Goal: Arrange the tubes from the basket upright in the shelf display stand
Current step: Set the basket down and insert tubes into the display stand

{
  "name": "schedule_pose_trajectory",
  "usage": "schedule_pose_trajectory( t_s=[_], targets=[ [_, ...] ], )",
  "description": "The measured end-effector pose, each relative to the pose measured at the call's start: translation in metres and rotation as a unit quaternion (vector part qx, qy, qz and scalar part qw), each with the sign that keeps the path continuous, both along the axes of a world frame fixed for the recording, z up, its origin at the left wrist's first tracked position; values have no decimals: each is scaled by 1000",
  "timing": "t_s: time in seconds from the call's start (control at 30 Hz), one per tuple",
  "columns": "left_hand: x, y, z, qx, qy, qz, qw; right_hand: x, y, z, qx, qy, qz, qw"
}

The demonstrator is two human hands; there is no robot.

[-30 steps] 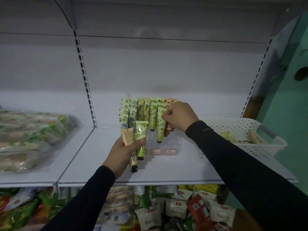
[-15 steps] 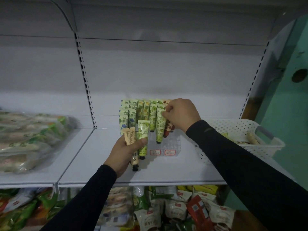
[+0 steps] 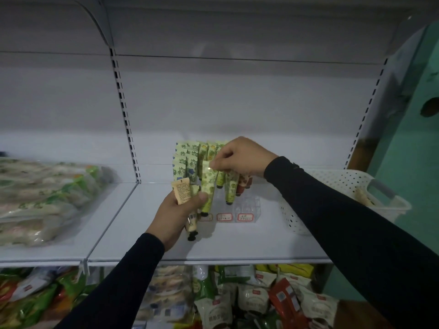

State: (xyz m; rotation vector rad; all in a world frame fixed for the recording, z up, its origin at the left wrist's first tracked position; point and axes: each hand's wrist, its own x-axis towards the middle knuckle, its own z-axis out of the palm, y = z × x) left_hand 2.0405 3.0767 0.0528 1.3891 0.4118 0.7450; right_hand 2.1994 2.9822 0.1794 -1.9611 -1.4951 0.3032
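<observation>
A clear display stand (image 3: 247, 205) with red price labels sits mid-shelf, holding several green and reddish tubes (image 3: 190, 160) upright, caps down. My left hand (image 3: 177, 216) is in front of the stand, gripping a beige tube (image 3: 182, 193) and a green patterned tube (image 3: 208, 188), caps pointing down. My right hand (image 3: 242, 156) reaches across from the right and pinches the flat top end of that green tube, just in front of the standing rows. The white perforated basket (image 3: 337, 184) stands on the shelf at the right; a tube lies inside it.
Bagged goods (image 3: 45, 198) fill the left shelf section. Snack packets (image 3: 256, 300) crowd the lower shelf below. A slotted upright (image 3: 124, 117) divides the back panel. A teal wall (image 3: 413, 176) lies at the right beyond the basket.
My right hand has left the reddish tubes at the stand's right side and moved left, closing on the top of the green tube in my left hand. The left hand has barely moved.
</observation>
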Motion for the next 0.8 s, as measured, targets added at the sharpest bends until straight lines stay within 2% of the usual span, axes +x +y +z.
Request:
schedule_pose_trajectory(
  t_s=[0.1,0.23,0.5,0.8],
  targets=[
    [-4,4,-6,-26,15,32,999,6,1,9,62,21,-40,997],
    [-7,8,-13,-52,21,32,998,11,8,8,96,-60,-89,990],
    [-6,9,-13,-51,20,24,998,15,25,-8,62,-176,-112,976],
    [-8,12,-15,-49,19,19,998,19,32,-7,43,-205,-128,969]
  ],
)
